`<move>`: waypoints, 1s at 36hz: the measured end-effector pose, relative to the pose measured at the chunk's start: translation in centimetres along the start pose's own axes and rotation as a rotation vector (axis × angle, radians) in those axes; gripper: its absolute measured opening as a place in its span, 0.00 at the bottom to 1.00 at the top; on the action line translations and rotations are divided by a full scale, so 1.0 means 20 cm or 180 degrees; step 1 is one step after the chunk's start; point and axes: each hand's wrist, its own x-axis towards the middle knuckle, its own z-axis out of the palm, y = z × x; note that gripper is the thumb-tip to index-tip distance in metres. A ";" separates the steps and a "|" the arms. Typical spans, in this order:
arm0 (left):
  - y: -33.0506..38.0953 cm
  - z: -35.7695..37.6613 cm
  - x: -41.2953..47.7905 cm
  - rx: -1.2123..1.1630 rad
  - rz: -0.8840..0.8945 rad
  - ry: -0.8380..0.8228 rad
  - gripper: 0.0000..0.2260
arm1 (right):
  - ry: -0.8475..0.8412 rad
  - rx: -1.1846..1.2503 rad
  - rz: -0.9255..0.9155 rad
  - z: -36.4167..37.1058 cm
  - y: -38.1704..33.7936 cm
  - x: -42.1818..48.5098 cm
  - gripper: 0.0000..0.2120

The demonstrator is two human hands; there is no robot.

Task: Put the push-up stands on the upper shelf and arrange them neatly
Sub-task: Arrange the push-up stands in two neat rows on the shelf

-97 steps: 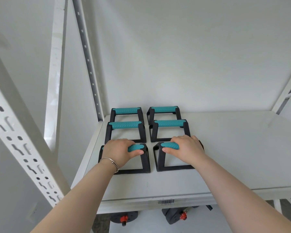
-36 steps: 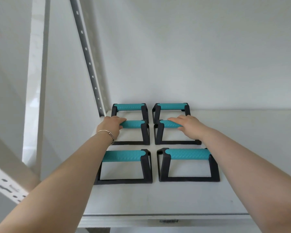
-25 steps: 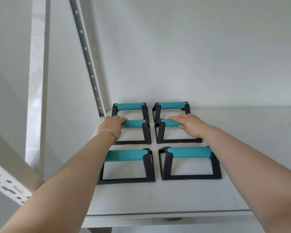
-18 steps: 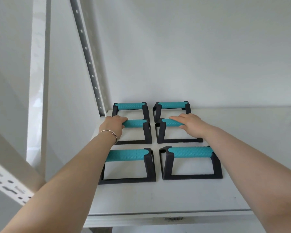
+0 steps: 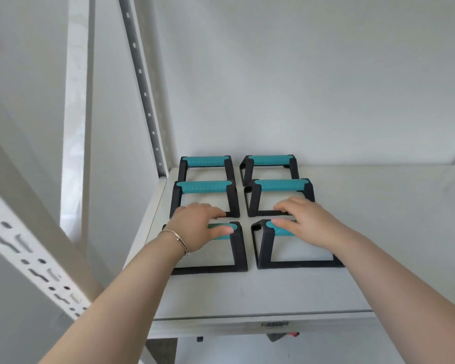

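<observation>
Several black push-up stands with teal grips stand on the white upper shelf (image 5: 378, 219), in two columns of three rows. My left hand (image 5: 197, 227) rests over the teal grip of the front left stand (image 5: 238, 248), fingers loosely apart, not wrapped around it. My right hand (image 5: 307, 222) lies the same way over the grip of the front right stand (image 5: 263, 248). Behind them the middle left stand (image 5: 204, 186) and middle right stand (image 5: 280, 185) are free, as are the back left stand (image 5: 204, 161) and back right stand (image 5: 269, 160).
A grey perforated upright (image 5: 142, 82) rises at the shelf's back left corner, and a white slotted post (image 5: 24, 245) crosses the near left. The white wall closes the back. A barcode label (image 5: 275, 323) sits on the shelf's front edge, with dark items (image 5: 281, 336) on the level below.
Both hands have drawn back from the grips of the middle row to the grips of the front row. The stands keep their places.
</observation>
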 end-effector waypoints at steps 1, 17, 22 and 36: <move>0.01 0.00 -0.01 0.0045 0.0043 -0.0048 0.28 | 0.0002 -0.0068 0.0022 0.02 -0.01 -0.02 0.23; 0.09 0.01 -0.05 0.0053 0.0110 -0.0105 0.20 | -0.0001 -0.0227 -0.0026 0.05 -0.03 -0.06 0.23; 0.08 0.02 -0.03 0.0095 0.0099 -0.0124 0.20 | 0.0038 -0.0309 -0.0047 0.06 -0.03 -0.05 0.23; 0.07 0.03 0.01 0.0164 0.0151 -0.0005 0.22 | 0.0122 -0.0312 -0.0069 0.07 0.00 0.01 0.22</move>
